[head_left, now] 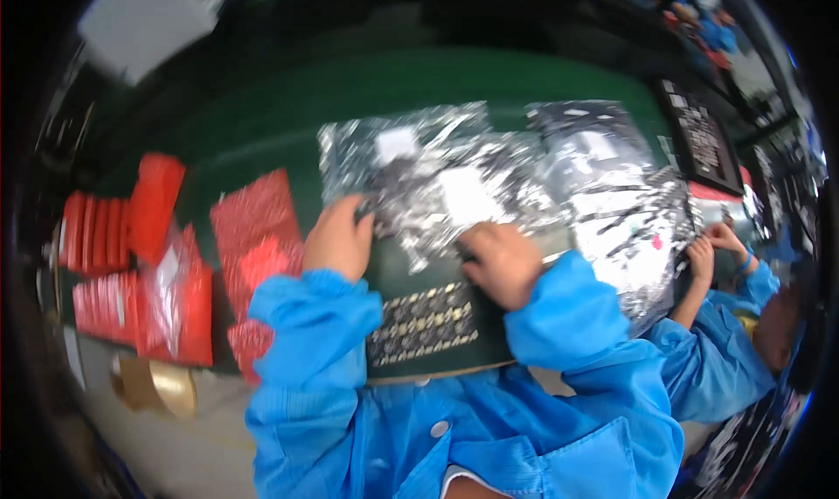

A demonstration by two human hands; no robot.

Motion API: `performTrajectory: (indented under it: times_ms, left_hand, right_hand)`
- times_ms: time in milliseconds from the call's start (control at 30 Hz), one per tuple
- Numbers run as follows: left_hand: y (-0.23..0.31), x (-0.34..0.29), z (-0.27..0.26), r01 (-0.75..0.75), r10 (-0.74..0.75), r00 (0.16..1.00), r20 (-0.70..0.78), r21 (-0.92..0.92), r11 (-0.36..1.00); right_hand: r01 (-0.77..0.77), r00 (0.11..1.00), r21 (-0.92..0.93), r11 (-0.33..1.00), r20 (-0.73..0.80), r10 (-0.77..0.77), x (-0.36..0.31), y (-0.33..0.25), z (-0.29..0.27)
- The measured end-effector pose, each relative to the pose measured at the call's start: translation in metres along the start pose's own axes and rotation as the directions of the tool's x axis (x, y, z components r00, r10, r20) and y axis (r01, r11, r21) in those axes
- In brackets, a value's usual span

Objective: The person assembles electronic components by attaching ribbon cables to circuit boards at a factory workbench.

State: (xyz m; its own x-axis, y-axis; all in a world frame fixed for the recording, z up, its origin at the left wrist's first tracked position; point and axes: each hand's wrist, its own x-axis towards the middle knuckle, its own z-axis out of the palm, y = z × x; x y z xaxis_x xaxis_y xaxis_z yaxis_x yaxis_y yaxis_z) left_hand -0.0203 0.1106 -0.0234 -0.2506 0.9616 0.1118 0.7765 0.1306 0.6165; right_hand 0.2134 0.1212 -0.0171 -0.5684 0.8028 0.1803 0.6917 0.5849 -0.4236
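Observation:
My left hand (339,241) is closed, with a small black part (363,209) pinched at its fingertips. To its right, my right hand (505,263) is also closed on a small dark piece (467,252); blur hides what kind of part either is. Both hands are at the near edge of clear, shiny plastic bags (516,171) that hold dark items and carry white labels (465,195). Between my forearms, close to the table's front edge, lies a panel of small black and pale parts in rows (424,322).
Red bubble-wrap pouches (255,206) and several red packets (96,232) lie on the green table (253,119) to the left. More filled clear bags (612,228) are at right. Beyond them stands a black tray of small parts (702,136). A co-worker's hands (703,254) are at the right.

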Motion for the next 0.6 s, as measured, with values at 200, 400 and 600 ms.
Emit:
performTrajectory:
  times_ms: [200,400,600]
  left_hand:
    - [-0.022,0.012,0.008,0.169,-0.141,0.979,0.147,-0.200,0.965]
    - [-0.015,0.020,0.013,0.315,-0.191,0.921,0.340,-0.361,0.878]
    - [-0.035,0.025,0.009,0.238,-0.125,0.952,0.279,-0.419,0.876]
  right_hand:
    - [-0.032,0.992,0.080,0.996,0.122,0.022,0.004,0.011,0.000]
    - [-0.108,0.990,0.036,0.993,0.095,0.104,0.008,0.015,-0.001]
    - [-0.119,0.990,0.052,0.991,0.086,0.115,0.009,0.019,0.005]
